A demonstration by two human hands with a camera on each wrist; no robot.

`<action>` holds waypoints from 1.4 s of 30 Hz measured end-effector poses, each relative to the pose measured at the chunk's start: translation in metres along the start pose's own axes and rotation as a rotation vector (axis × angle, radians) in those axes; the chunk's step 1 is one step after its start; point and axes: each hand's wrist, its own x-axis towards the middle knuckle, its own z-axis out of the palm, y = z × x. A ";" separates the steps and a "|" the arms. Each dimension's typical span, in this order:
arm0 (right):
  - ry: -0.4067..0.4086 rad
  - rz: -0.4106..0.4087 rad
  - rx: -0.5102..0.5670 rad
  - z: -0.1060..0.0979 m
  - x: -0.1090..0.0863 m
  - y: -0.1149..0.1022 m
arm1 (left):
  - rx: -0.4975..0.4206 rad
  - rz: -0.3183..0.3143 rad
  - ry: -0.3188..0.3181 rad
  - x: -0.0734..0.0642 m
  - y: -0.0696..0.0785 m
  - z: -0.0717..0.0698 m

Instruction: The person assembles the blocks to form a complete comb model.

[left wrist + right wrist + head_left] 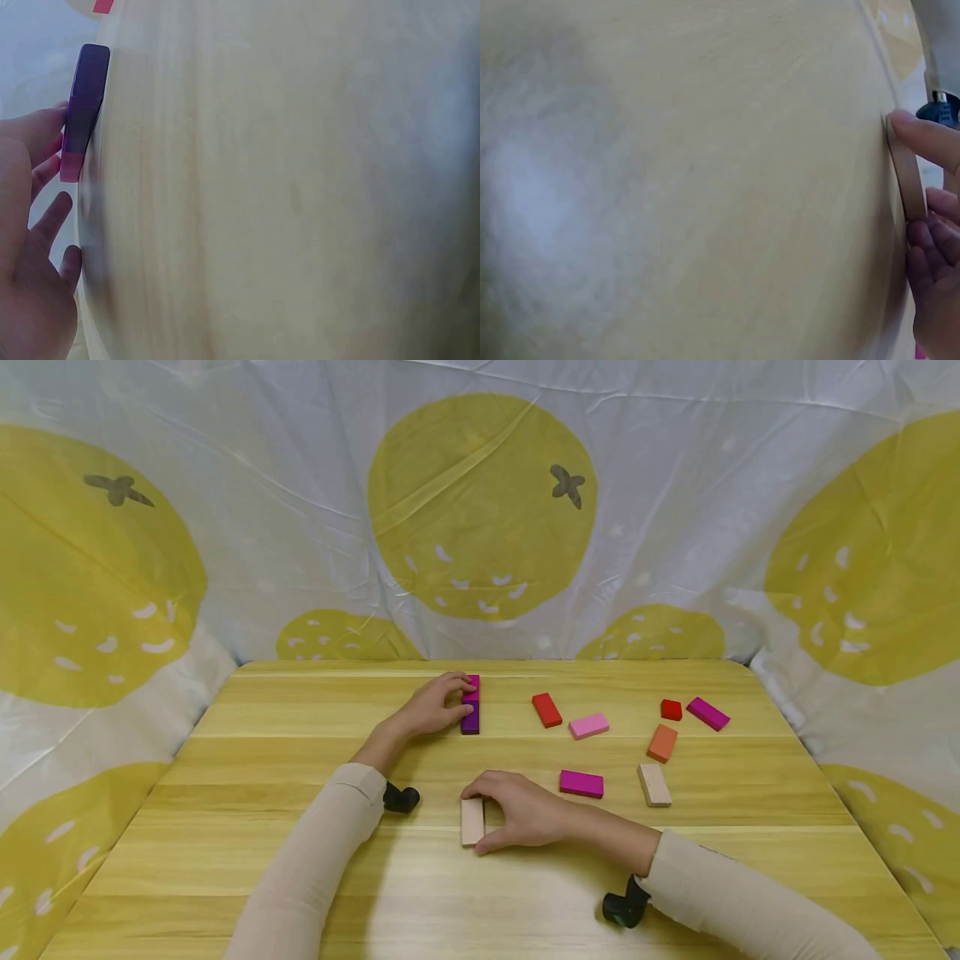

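At the back centre of the table, a purple block [470, 723] and a magenta block [474, 690] lie end to end. My left hand [429, 706] holds them from the left, its thumb on the purple one and its fingers at the magenta one. In the left wrist view the thumb touches the side of the purple block [84, 90]. Nearer the front, my right hand [525, 810] grips a plain wooden block [472, 825] by its two ends, thumb at the near end and fingers at the far end. That block [907, 176] lies low against the tabletop.
To the right lie several loose blocks: a red one [547, 710], a pink one [588, 726], a magenta one [581, 783], an orange one [662, 743], a small red one [671, 710], another magenta one [707, 713] and a plain wooden one [655, 785]. A patterned cloth [300, 527] hangs behind the table.
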 end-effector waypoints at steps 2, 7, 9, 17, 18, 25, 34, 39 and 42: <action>0.001 0.005 0.007 -0.001 -0.001 0.000 | 0.000 -0.002 -0.001 0.000 0.000 0.000; 0.005 0.000 0.004 -0.006 -0.002 0.002 | -0.004 -0.009 -0.003 -0.001 0.000 0.000; 0.013 0.002 -0.001 -0.008 -0.001 0.003 | -0.008 -0.009 -0.003 -0.001 0.000 0.000; 0.064 0.011 -0.025 -0.022 0.007 0.015 | -0.016 -0.004 0.003 -0.001 0.002 -0.001; 0.072 0.015 -0.030 -0.025 0.008 0.017 | -0.016 -0.006 0.007 -0.001 0.001 -0.002; 0.109 0.049 -0.036 -0.033 0.016 0.031 | -0.014 -0.007 0.015 -0.002 0.000 -0.001; 0.156 0.053 -0.050 -0.035 0.030 0.046 | -0.017 -0.034 0.004 0.001 0.000 0.002; 0.158 0.072 -0.044 -0.034 0.038 0.045 | -0.018 -0.033 0.009 0.001 -0.002 0.003; 0.152 0.070 -0.052 -0.034 0.043 0.043 | -0.016 -0.031 0.011 0.001 -0.003 0.003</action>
